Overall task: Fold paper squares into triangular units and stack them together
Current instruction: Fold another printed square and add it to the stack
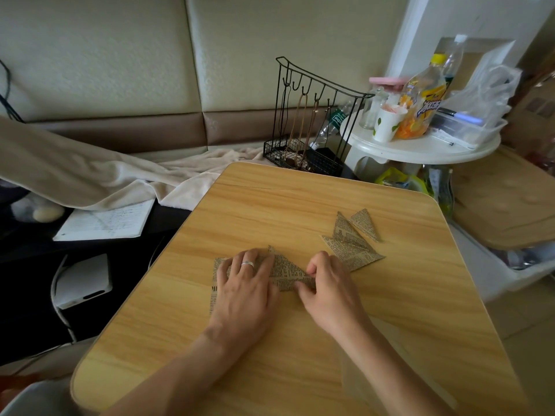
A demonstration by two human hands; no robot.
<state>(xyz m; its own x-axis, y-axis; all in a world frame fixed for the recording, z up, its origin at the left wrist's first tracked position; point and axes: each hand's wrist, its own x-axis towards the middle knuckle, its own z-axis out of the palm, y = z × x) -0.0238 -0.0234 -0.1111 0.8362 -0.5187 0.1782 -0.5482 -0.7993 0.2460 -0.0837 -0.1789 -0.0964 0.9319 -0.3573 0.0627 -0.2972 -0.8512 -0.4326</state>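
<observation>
We press our flat left hand (244, 283) on the newsprint paper (286, 273); our right hand (326, 288) pinches its fold, near finished triangles (353, 238); print unreadable.

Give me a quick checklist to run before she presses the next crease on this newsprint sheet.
1. Sheet held flat on the table by the left hand: ok, the palm and straight fingers lie on it.
2. Right hand on the fold: ok, its fingers pinch the sheet's right corner.
3. Edges lined up under the hands: cannot tell, the hands hide them.
4. Finished triangles out of the way: not ok, the nearest one sits right beside the right hand and looks to touch the sheet.
5. Free table in front of the hands: ok, bare wood.
</observation>
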